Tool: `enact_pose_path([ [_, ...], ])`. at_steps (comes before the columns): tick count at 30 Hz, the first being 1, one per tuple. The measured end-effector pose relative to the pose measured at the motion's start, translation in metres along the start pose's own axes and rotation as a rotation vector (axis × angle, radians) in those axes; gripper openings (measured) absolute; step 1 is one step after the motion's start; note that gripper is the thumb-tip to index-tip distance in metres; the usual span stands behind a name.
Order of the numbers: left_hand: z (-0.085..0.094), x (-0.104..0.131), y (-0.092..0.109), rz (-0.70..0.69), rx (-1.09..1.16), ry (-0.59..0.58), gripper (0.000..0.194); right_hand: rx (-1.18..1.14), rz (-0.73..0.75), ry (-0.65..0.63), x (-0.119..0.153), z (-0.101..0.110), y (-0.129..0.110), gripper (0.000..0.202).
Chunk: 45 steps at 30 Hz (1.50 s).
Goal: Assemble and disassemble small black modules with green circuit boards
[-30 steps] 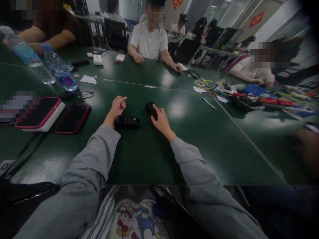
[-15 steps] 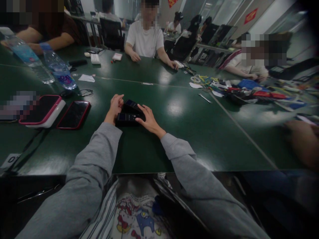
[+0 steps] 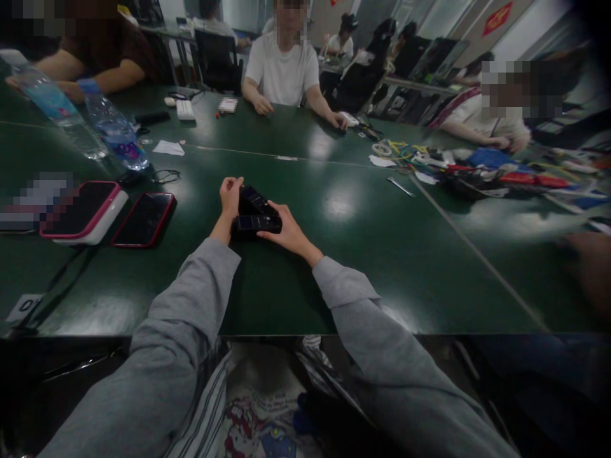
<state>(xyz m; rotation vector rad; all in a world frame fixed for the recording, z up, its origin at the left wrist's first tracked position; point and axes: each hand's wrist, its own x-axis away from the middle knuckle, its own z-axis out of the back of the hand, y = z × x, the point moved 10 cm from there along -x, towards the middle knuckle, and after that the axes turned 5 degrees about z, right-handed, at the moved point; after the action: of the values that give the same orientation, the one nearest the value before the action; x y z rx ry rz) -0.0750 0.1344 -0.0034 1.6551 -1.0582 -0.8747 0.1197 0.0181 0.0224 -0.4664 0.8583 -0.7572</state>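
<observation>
While your right hand [image 3: 285, 230] spreads its thumb from its fingers around the right ends of two black handheld devices, the nearer device [image 3: 258, 223] and the farther device [image 3: 255, 200], angled apart on the green table [image 3: 382, 254], your left hand [image 3: 231, 192] curls its fingers at their left ends; whether those pinch anything, you cannot tell.

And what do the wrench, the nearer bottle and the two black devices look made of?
Wrench: likely polished metal, bright glints.
Bottle: clear, glossy thin plastic, see-through with highlights.
Black devices: dark casings, probably plastic; finish unclear.
</observation>
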Motion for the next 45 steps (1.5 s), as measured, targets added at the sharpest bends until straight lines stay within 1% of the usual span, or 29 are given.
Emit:
enact_pose_path([
  [2,-0.015,-0.001,-0.003,0.002,-0.036,-0.134,0.014,0.018,0.006,-0.021,-0.001,-0.001,-0.002,0.092],
  [3,-0.023,0.0,-0.005,-0.001,-0.065,-0.201,0.012,0.028,0.007,-0.035,-0.001,-0.001,-0.003,0.088],
  [5,-0.032,0.002,-0.006,-0.016,-0.113,-0.291,0.017,0.043,0.001,-0.055,-0.001,-0.002,-0.003,0.083],
  [7,-0.035,0.003,-0.006,-0.035,-0.131,-0.328,0.021,0.047,-0.004,-0.056,-0.001,-0.001,-0.002,0.081],
  [10,-0.036,0.002,-0.004,-0.076,-0.178,-0.366,0.018,0.048,0.001,-0.035,-0.002,0.001,-0.002,0.077],
  [12,-0.038,0.002,-0.003,-0.112,-0.228,-0.389,0.021,0.047,-0.002,-0.018,-0.002,0.003,-0.002,0.076],
  [15,-0.037,0.006,-0.002,-0.121,-0.249,-0.403,0.022,0.066,-0.035,0.012,-0.001,0.007,0.001,0.075],
  [18,-0.035,0.009,-0.005,-0.058,-0.183,-0.406,0.018,0.114,-0.085,0.058,0.001,0.012,0.009,0.075],
  [21,-0.034,0.012,-0.009,0.003,-0.12,-0.406,0.02,0.151,-0.135,0.145,0.002,0.019,0.023,0.077],
  [24,-0.034,0.014,-0.01,0.021,-0.128,-0.395,0.022,0.182,-0.199,0.232,0.001,0.028,0.04,0.084],
  [26,-0.034,0.015,-0.009,0.021,-0.147,-0.392,0.021,0.201,-0.228,0.255,-0.002,0.031,0.048,0.093],
  [29,-0.036,0.017,-0.007,0.007,-0.167,-0.396,0.02,0.222,-0.229,0.229,-0.006,0.031,0.054,0.105],
  [32,-0.038,0.02,-0.003,-0.007,-0.178,-0.417,0.02,0.23,-0.222,0.186,-0.007,0.028,0.057,0.107],
  [39,-0.046,0.028,-0.002,-0.037,-0.21,-0.472,0.023,0.213,-0.229,0.152,-0.005,0.026,0.064,0.099],
  [42,-0.046,0.026,-0.004,-0.056,-0.226,-0.46,0.021,0.19,-0.225,0.151,-0.006,0.028,0.062,0.095],
  [45,-0.044,0.022,-0.007,-0.058,-0.235,-0.422,0.019,0.179,-0.217,0.147,-0.006,0.029,0.058,0.09],
])
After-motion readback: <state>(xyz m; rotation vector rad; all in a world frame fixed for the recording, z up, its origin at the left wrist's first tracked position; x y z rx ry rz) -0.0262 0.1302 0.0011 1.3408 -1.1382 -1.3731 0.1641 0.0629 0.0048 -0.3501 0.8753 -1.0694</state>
